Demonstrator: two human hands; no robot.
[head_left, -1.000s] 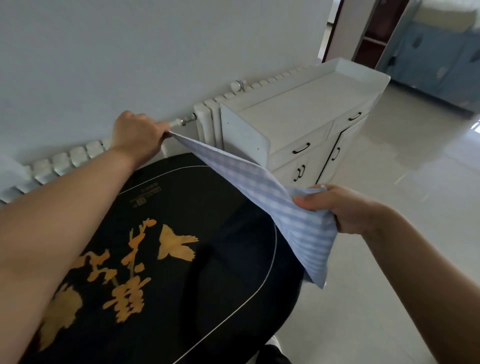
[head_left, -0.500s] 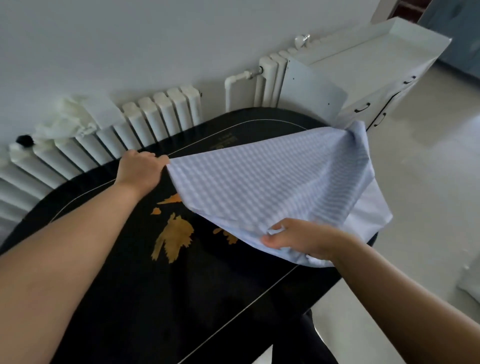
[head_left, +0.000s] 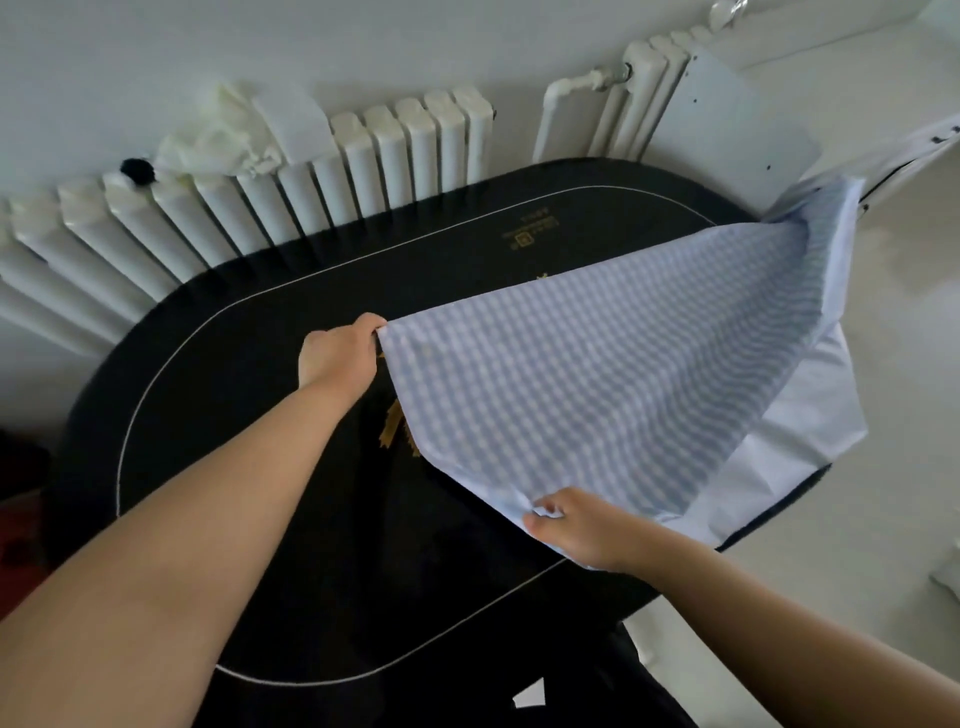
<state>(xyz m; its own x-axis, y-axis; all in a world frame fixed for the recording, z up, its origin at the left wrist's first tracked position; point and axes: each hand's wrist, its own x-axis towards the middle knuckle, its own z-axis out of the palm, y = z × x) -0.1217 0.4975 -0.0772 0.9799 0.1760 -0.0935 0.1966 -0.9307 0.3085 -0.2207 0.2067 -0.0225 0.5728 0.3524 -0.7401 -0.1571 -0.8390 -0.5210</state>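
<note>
A light blue checked cloth (head_left: 613, 374) with a plain white underside is spread over the right half of a black oval table (head_left: 249, 415). My left hand (head_left: 337, 356) grips the cloth's far-left corner above the middle of the table. My right hand (head_left: 576, 527) pinches the near corner close to the table's front edge. The cloth's far end hangs past the table's right rim, folded so the white side shows. A gold pattern on the tabletop is partly hidden under the cloth.
A white radiator (head_left: 260, 197) runs along the wall behind the table, with crumpled white material (head_left: 228, 135) and a small black object (head_left: 137, 170) on it. A white cabinet (head_left: 810, 93) stands at the back right. Pale floor (head_left: 904, 364) lies to the right.
Both hands have drawn the cloth leftward and down over the table. It went from hanging taut near the cabinet to lying spread across the tabletop. My view now looks more straight down.
</note>
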